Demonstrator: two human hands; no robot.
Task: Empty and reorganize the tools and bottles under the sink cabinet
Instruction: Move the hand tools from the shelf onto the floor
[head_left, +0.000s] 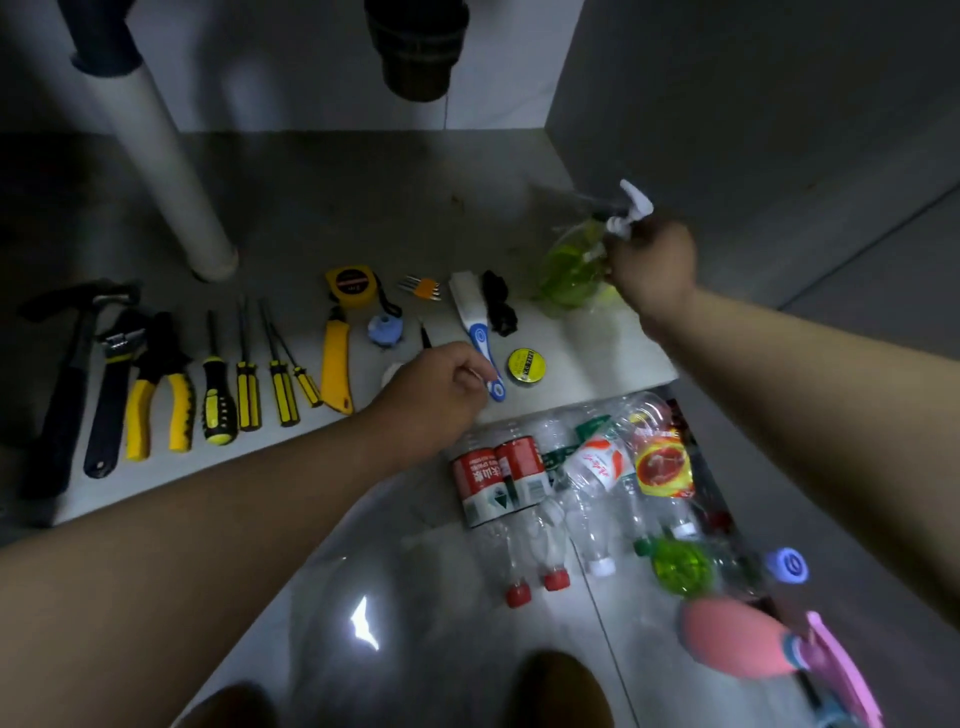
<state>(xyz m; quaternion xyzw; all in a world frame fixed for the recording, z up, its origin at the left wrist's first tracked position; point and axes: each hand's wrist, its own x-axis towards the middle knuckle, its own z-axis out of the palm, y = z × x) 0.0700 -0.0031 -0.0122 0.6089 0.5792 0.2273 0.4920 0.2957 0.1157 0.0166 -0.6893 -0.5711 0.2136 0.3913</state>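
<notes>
My right hand (652, 265) grips the neck of a green spray bottle (571, 270) with a white trigger, at the right side of the cabinet floor (337, 208). My left hand (434, 387) hovers with curled fingers by the handle of a blue and white brush (475, 322); whether it holds anything is unclear. Tools lie in a row on the cabinet floor: a hammer (62, 384), a wrench (111, 389), yellow pliers (156, 395), several screwdrivers (249, 384), a yellow knife (335, 364) and a tape measure (353, 286).
Empty plastic bottles (571, 478) lie in a heap on the tiled floor in front of the cabinet. A pink spray bottle (737, 644) lies at the lower right. A white drain pipe (166, 171) stands at the left. A yellow tape roll (526, 365) lies near the cabinet edge.
</notes>
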